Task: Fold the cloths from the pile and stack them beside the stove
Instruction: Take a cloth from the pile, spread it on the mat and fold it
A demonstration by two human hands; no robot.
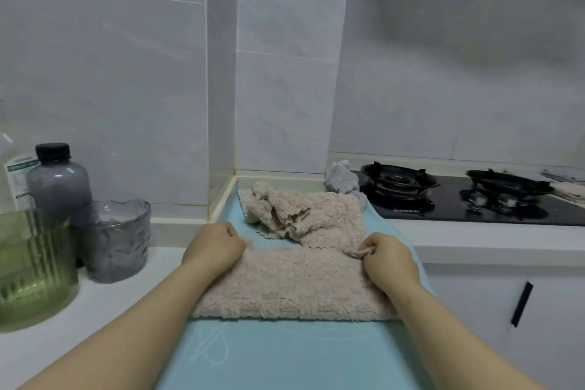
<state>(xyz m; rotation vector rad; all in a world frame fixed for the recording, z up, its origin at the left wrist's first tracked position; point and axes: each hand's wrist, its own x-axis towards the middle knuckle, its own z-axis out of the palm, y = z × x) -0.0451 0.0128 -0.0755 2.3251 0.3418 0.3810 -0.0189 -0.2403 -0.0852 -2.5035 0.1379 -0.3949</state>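
A beige fluffy cloth (294,285) lies flat on a light blue mat (285,355) in front of me. My left hand (218,245) grips its far left corner with curled fingers. My right hand (384,258) pinches its far right corner, and a small loop of the cloth sticks out by the thumb. Behind this cloth sits a rumpled pile of beige cloths (304,217). A crumpled grey-white cloth (343,180) lies at the back, touching the left edge of the black gas stove (468,199).
A green ribbed glass container (34,266), a smoky grey glass cup (115,239) and a dark-capped grey bottle (57,179) stand on the white counter at the left. A tiled wall column rises behind the pile. White cabinet doors with a black handle (520,304) are at the right.
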